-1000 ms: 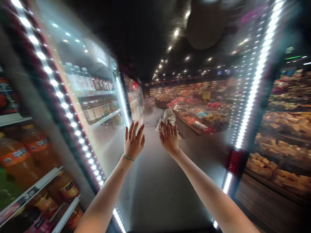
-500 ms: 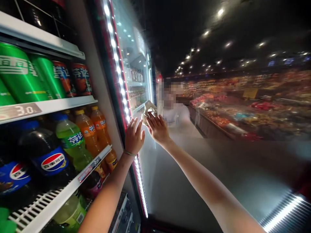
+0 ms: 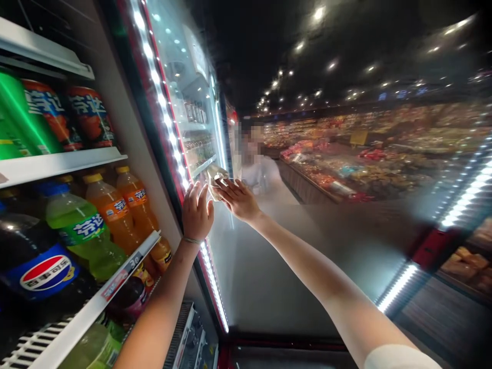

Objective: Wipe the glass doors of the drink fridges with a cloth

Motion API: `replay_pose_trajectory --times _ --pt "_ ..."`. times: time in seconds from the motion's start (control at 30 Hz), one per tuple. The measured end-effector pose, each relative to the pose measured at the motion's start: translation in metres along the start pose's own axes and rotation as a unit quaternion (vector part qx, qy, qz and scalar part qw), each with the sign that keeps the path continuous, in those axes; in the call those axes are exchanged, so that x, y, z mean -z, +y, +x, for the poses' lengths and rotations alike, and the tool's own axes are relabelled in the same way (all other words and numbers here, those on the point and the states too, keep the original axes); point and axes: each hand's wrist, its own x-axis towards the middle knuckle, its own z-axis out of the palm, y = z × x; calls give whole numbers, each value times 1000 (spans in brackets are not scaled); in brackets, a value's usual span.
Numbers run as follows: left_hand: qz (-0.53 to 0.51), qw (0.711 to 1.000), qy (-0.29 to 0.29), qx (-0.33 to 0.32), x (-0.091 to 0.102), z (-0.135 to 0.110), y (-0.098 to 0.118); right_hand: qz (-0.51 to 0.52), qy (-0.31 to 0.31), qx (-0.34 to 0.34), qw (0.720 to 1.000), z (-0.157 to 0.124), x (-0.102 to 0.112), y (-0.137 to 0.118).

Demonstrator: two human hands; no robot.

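Observation:
My right hand (image 3: 240,199) lies fingers outstretched over a crumpled pale cloth (image 3: 216,175), pressing it to the glass door (image 3: 277,266) of a drinks fridge. Part of the cloth is hidden beneath the fingers. To its left, my left hand (image 3: 198,212) is raised with the fingers up and the thumb apart, by the light strip (image 3: 157,84) at the fridge's edge. Nothing shows in that hand. Whether its fingertips touch the frame, I cannot tell.
Fridge shelves on the left hold a cola bottle (image 3: 46,271), a green soda bottle (image 3: 82,225), orange soda bottles (image 3: 132,200) and cans (image 3: 90,115). A person (image 3: 265,174) appears beyond or reflected in the glass. Another light strip (image 3: 397,289) runs along the right.
The view has turned right, so shelves and hands sit further left and the right-hand light strip shows more. The cloth stays under my right hand; my left hand keeps its place by the frame.

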Motion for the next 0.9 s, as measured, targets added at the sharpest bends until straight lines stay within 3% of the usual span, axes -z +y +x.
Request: replay_pose_trajectory --times 0.17,0.33,0.53,0.7,0.8,0.9 --pt "-38 999 3 -1 -28 10 42 -64 13 -81 995 -45 39 49" --pt "-72 997 20 -26 -62 26 101 -128 32 -187 973 -100 83 113" --pt "-122 990 22 -64 -101 51 190 -160 42 -292 942 -197 138 205" --pt "-160 984 31 -69 -129 67 257 -192 51 -353 914 -289 169 275" --pt "-162 984 25 -75 -140 70 280 -202 43 -398 894 -338 182 305" --pt "-153 985 21 -80 -145 67 286 -216 61 -443 868 -371 188 322"
